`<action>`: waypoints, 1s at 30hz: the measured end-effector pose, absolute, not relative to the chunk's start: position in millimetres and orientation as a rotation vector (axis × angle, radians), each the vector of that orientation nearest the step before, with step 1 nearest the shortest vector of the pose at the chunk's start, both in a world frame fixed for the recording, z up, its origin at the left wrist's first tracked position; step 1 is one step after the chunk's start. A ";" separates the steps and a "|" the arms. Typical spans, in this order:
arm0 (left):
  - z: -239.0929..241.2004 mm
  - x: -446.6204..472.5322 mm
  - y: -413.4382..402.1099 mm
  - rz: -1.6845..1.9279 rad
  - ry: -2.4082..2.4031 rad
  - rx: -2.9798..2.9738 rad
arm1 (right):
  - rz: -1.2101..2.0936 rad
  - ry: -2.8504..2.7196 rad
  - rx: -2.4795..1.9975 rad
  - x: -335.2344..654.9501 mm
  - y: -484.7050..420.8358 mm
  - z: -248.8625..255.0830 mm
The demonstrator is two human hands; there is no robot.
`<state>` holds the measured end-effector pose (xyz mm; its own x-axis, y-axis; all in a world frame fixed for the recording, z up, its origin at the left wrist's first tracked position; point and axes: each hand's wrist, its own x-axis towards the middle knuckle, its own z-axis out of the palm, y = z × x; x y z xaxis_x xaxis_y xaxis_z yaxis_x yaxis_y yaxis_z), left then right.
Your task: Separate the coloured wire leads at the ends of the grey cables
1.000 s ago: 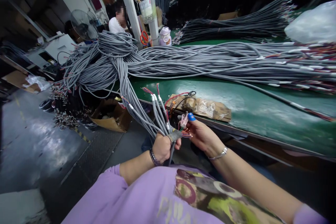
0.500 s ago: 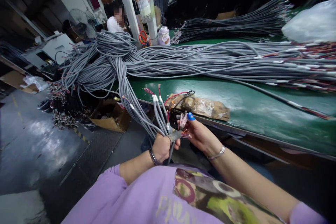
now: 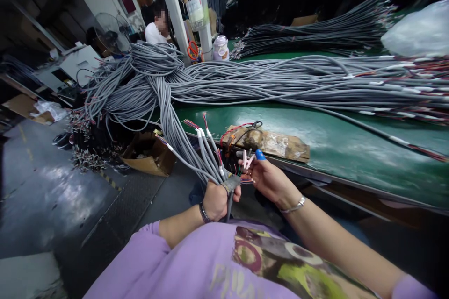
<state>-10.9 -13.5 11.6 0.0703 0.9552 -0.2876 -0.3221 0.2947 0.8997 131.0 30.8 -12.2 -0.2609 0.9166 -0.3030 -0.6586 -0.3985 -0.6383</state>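
My left hand [image 3: 215, 200] is closed around a bundle of grey cables [image 3: 206, 149]; its thumb wears a grey wrap. The cables' stripped ends, with white sleeves and coloured wires, fan out above the fist. A pink clip [image 3: 247, 160] with spread legs sits at the fingers of my right hand [image 3: 270, 178], which pinches it beside the left thumb. Blue covers the right thumb tip. Thin orange and red wires [image 3: 247, 179] stick out between the two hands; which fingers touch them is unclear.
A wooden board [image 3: 280, 145] with red and black leads lies at the green bench's [image 3: 351, 149] front edge. Behind it runs a long pile of grey cables [image 3: 266, 79]. Farther back are dark cables [image 3: 315, 32], a plastic bag [image 3: 421, 30] and a seated person [image 3: 156, 30].
The cable ends above my left fist have swung left and spread apart. The pink clip has turned a little, its legs showing more plainly. Both hands stay in nearly the same place.
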 end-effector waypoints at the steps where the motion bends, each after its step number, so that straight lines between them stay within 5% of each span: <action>1: 12.3 -9.1 -13.0 1.117 1.076 0.758 | 1.838 -0.477 -0.787 129.3 30.6 -12.8; 30: 3.8 -9.0 -17.7 1.137 1.096 0.822 | 1.908 -0.418 -0.692 127.7 30.9 -12.9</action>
<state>-9.0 -17.7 3.8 0.0497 0.9681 -0.2457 -0.2813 0.2497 0.9266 127.7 30.9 -12.9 -0.3154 0.9071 -0.2787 -0.7077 -0.4205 -0.5678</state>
